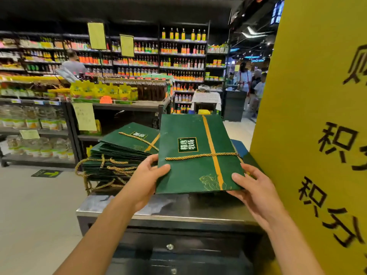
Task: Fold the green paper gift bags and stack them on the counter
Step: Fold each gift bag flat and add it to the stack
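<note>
A flat, folded green paper gift bag point(198, 155) with a gold stripe, a gold rope handle and a label is held up above the steel counter point(158, 209). My left hand point(148, 179) grips its lower left edge, thumb on top. Holding the lower right corner is my right hand point(256, 193), also with the thumb on the face. To the left lies a stack of folded green bags point(119, 155) on the counter, their gold rope handles hanging over the left side.
A big yellow sign with black characters point(317, 135) stands close on the right. Shop shelves with bottles point(178, 62) and packets fill the background. A low shelf unit point(119, 104) stands behind the counter. People stand far back at right. Pale floor lies to the left.
</note>
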Demonstrator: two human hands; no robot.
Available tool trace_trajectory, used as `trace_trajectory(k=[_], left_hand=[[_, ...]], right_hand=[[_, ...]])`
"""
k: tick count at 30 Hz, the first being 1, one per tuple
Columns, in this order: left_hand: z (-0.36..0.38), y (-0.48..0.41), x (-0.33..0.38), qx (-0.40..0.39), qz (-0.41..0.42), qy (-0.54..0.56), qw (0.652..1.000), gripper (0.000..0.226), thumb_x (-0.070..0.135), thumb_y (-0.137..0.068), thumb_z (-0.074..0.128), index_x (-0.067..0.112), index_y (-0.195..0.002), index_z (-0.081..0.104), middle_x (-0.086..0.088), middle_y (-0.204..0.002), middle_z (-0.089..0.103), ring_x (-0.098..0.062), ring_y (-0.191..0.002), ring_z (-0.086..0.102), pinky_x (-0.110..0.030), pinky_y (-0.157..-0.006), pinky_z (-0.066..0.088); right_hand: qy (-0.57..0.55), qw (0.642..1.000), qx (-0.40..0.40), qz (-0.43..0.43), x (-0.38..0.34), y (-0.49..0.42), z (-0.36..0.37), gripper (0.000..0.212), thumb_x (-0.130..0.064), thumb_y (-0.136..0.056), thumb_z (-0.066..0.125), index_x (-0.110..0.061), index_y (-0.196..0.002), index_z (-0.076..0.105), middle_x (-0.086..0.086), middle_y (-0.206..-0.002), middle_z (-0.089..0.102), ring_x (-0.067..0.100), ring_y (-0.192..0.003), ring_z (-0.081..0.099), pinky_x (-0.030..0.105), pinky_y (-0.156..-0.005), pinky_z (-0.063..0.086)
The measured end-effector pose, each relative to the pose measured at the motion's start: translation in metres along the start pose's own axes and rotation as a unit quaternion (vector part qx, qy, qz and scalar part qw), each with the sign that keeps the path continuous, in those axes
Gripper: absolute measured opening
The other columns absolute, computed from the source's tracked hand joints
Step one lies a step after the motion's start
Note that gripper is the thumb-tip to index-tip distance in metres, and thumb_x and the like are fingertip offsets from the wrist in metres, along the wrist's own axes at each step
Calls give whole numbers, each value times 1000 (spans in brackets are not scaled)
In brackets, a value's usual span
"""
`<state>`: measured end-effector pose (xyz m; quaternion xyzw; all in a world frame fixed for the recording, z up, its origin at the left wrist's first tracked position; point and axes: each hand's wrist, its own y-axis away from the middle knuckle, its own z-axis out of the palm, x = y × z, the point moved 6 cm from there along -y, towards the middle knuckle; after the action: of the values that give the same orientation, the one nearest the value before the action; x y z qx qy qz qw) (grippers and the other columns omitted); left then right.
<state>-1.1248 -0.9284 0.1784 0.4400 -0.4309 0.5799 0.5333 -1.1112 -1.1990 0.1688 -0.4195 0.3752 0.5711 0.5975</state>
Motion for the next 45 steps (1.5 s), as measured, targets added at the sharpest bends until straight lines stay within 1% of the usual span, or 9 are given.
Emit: trace_trajectory(k=[6, 12, 17, 22, 25, 28, 35, 41, 45], left_hand=[[18, 5, -25, -21, -17, 8, 1000, 35, -1, -99, 56, 10, -132, 52, -17, -110, 75, -29, -95, 75, -35, -67, 62], [29, 12, -52, -57, -37, -23, 997, 36, 3, -98, 60, 12, -131, 50, -11, -112, 76, -28, -103, 74, -43, -81, 61], [30, 12, -57, -62, -13, -142, 988, 22, 14, -99, 64, 9, -119, 57, -5, -98, 77, -16, -89, 75, -33, -74, 61], [21, 0, -46, 25, 97, -370, 924, 28, 39, -92, 71, 22, -110, 60, 2, -83, 62, -5, -65, 58, -27, -64, 49], [21, -5, -46, 43, 113, -362, 924, 52, 41, -93, 68, 24, -138, 47, 0, -93, 63, -11, -76, 64, -29, -72, 54], [25, -2, -41, 77, 166, -372, 910, 62, 32, -96, 66, 28, -150, 36, 4, -93, 62, -7, -71, 62, -15, -63, 48], [20, -8, -41, 143, 203, -316, 916, 32, 30, -88, 76, 22, -117, 63, 0, -100, 58, -13, -74, 53, -25, -70, 48], [22, -10, -47, 102, 181, -222, 953, 24, 15, -88, 77, 17, -105, 61, -10, -86, 68, -20, -71, 62, -38, -66, 58], [27, -5, -49, 52, 172, -208, 961, 20, 8, -91, 72, 12, -103, 56, 5, -70, 67, -9, -55, 61, -23, -46, 50]], right_hand=[[79, 996, 44, -1, 4, 1, -39, 84, 1, -87, 73, -46, -146, 35, 12, -123, 70, 30, -112, 69, 56, -103, 51], [221, 966, 119, -65, 0, 5, -51, 19, -23, -96, 69, -22, -115, 68, -3, -102, 73, 11, -94, 69, 35, -87, 60], [338, 922, 164, -99, 13, 0, -66, 21, -30, -89, 77, -23, -108, 70, -5, -94, 70, 16, -92, 67, 42, -86, 59], [387, 900, 164, -113, 22, -1, -73, 23, -31, -87, 79, -32, -106, 66, -9, -96, 67, 16, -90, 67, 46, -82, 59], [403, 890, 165, -135, 22, 4, -72, 25, -33, -88, 78, -31, -111, 66, -11, -101, 66, 9, -88, 64, 39, -81, 59], [409, 882, 168, -166, 21, 10, -71, 28, -31, -87, 78, -31, -112, 66, -19, -100, 63, -1, -91, 60, 30, -82, 55], [421, 869, 168, -198, 24, 18, -65, 34, -28, -88, 77, -33, -119, 64, -19, -106, 64, 7, -101, 62, 28, -86, 54], [496, 804, 183, -271, 14, 22, -57, 33, -14, -95, 68, -26, -126, 66, -2, -114, 67, 12, -103, 61, 33, -90, 56], [458, 810, 135, -341, 1, 18, -26, 19, -12, -93, 71, -21, -110, 70, -6, -100, 72, 12, -96, 66, 33, -85, 55]])
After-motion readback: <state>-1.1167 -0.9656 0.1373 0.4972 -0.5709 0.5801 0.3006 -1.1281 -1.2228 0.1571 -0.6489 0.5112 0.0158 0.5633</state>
